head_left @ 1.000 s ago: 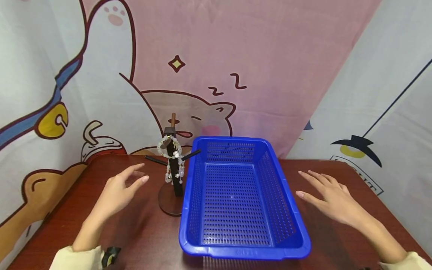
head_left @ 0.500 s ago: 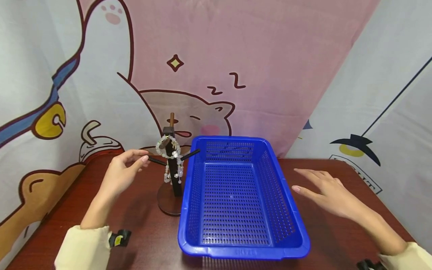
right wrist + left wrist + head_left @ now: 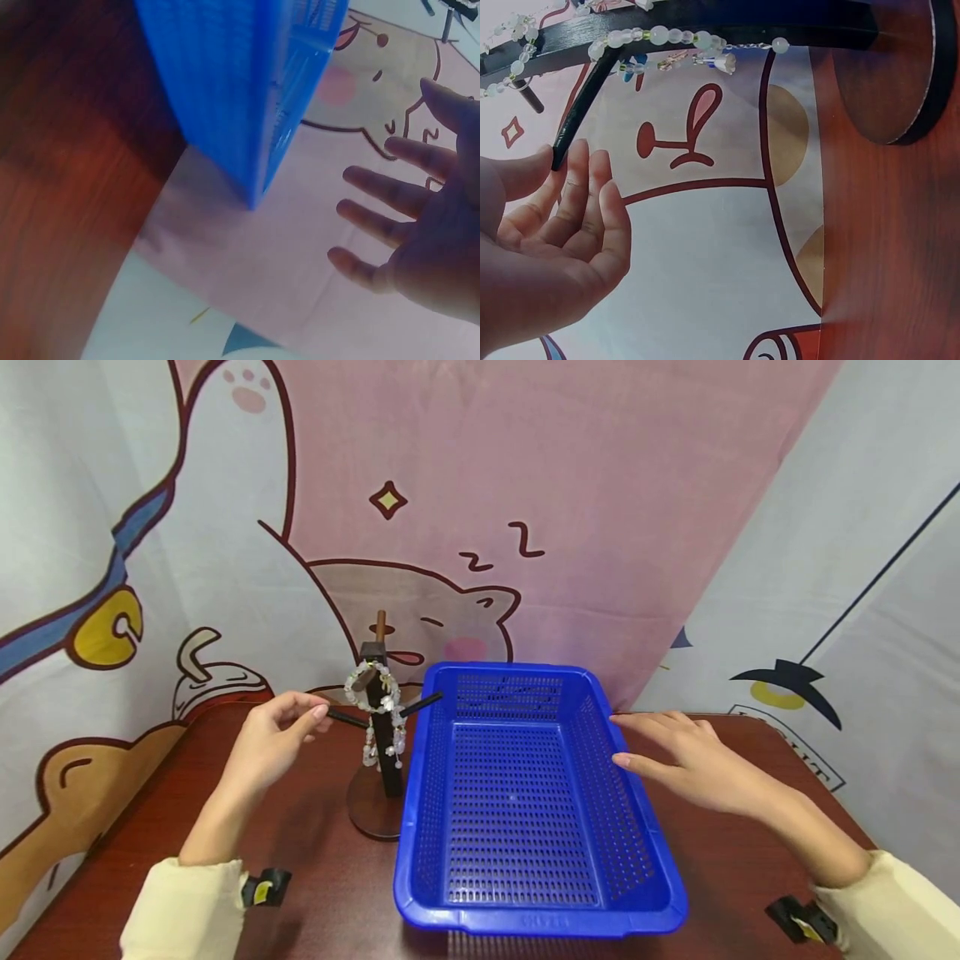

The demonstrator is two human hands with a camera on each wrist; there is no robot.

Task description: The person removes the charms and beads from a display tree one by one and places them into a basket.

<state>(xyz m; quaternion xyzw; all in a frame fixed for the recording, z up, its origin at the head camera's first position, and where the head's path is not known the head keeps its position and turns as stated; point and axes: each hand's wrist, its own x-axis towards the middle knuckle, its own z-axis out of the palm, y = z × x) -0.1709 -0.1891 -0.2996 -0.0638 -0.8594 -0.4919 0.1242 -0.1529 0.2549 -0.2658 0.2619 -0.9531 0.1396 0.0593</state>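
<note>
My left hand (image 3: 270, 739) pinches the tip of a black side peg (image 3: 579, 109) between thumb and fingers. The peg belongs to a dark upright jewelry stand (image 3: 391, 777) with a round base. A pale beaded bracelet (image 3: 658, 35) loops over the front of the post, and further beaded strands with charms hang lower on both sides. To the right of the stand sits a blue perforated plastic basket (image 3: 517, 920), its inside bare. My right hand (image 3: 693, 764) hovers at the basket's right rim, fingers spread and holding nothing, as the right wrist view shows.
Everything stands on a reddish-brown wooden table (image 3: 300, 877). Behind it hangs a cartoon-printed cloth (image 3: 622, 527). The basket's left rim is close beside the stand, and another black peg (image 3: 423, 703) reaches over toward that rim.
My left hand has moved up and right to the side peg and taken its tip. My right hand has shifted left to the basket's rim. Stand and basket stay in place.
</note>
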